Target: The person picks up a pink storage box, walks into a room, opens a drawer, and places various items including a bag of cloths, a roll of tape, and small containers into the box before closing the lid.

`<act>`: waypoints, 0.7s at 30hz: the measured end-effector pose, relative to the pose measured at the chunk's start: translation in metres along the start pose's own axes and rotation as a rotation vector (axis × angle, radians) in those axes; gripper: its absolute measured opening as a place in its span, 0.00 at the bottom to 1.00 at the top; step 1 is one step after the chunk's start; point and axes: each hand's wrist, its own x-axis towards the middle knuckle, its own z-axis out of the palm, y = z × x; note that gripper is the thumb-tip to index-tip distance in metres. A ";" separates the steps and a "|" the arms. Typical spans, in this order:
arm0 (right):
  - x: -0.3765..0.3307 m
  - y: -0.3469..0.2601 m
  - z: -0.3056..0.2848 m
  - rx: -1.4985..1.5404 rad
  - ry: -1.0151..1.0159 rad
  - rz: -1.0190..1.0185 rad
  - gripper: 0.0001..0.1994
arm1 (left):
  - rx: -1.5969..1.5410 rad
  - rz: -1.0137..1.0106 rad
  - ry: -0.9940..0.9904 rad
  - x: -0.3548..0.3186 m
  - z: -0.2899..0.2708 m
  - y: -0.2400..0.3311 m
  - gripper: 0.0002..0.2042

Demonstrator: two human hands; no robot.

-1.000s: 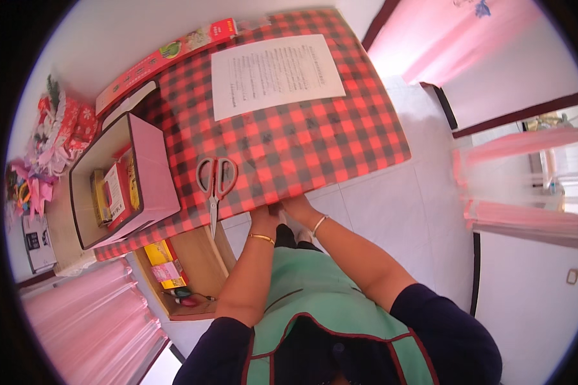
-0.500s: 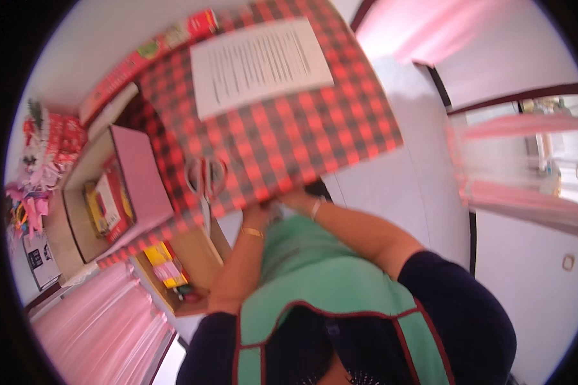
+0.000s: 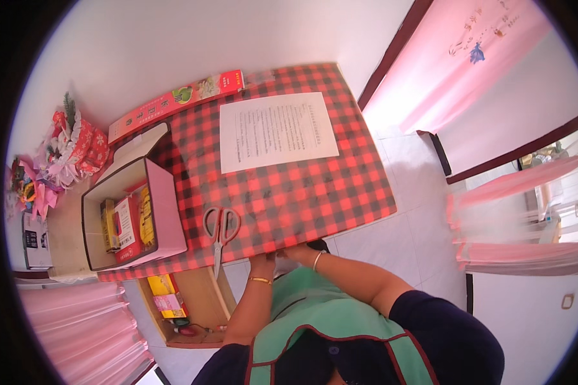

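Note:
My left hand [image 3: 261, 264] and my right hand [image 3: 297, 254] are close together just below the front edge of the table. The edge hides the fingers of both, so I cannot make out what they hold, if anything. Nearest to my left hand, a pair of scissors [image 3: 220, 226] with grey and red handles lies on the checked tablecloth [image 3: 289, 205], its blades over the table edge. Farther back lies a white printed sheet of paper [image 3: 279, 131], flat on the cloth.
A pink-sided storage box [image 3: 167, 208] holding red and yellow packs stands at the left. Behind it lies a long red carton [image 3: 173, 102] against the wall. Below, left of my left arm, is an open drawer [image 3: 199, 298] with yellow packs. Wrapped flowers [image 3: 35, 186] stand far left.
The view has tilted, so the table and its contents sit lower in the picture and look sharper. My hands remain together at the front edge; the scissors and paper stay in place.

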 end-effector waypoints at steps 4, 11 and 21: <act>0.016 0.038 0.005 0.172 -0.031 -0.062 0.14 | 0.039 0.000 0.042 0.003 -0.012 0.001 0.15; -0.015 -0.007 0.022 -0.073 0.038 -0.059 0.16 | 0.100 0.009 0.098 0.000 -0.024 -0.005 0.12; -0.020 0.006 0.019 -0.062 0.038 -0.115 0.14 | 0.046 -0.015 0.080 -0.010 -0.023 -0.013 0.10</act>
